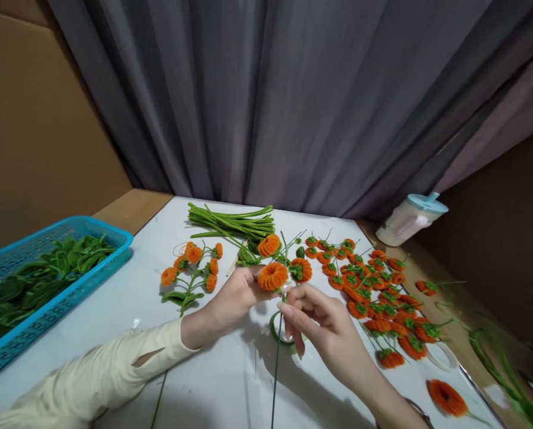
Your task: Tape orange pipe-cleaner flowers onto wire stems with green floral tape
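My left hand (239, 293) is closed around the upper part of a flower stem (276, 369), its fingertips partly hidden behind an orange fuzzy pipe-cleaner flower (273, 277). Two more orange blooms, an upper flower (269, 245) and a right-hand flower (301, 270), sit close by at the top of this spray. My right hand (320, 319) pinches the thin dark green stem just under the blooms with thumb and fingers. Below that pinch, a roll of green tape (273, 326) shows partly behind the right hand; whether it touches the fingers I cannot tell.
A finished-looking orange spray (190, 277) lies left, with a bundle of green pipe cleaners (235, 221) behind. Many orange flower heads (360, 286) spread right. A blue basket (126, 238) holds green leaves. A lidded cup (409, 217) stands far right, a white ring (443, 357) nearer.
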